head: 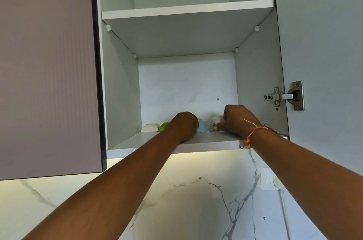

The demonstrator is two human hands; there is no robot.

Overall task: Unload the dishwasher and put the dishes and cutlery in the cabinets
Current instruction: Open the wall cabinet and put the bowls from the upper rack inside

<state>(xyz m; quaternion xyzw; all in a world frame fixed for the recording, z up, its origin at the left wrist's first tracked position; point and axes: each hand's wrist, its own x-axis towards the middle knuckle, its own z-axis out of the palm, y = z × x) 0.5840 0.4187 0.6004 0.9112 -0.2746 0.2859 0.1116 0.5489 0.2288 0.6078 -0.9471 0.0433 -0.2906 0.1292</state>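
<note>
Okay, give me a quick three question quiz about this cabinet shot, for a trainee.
1. True or false: the upper shelf holds stacked plates.
2. Which dish sits farthest left on the bottom shelf? A) white dish B) green dish C) blue bowl
3. Which hand wears a bracelet?

Key:
1. False; nothing shows on it.
2. A, the white dish, left of the green dish and blue bowl.
3. The right hand, not the left hand.

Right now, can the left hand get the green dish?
Probably yes. The left hand is already on the bottom shelf, right beside the green dish, with nothing visible between them.
</note>
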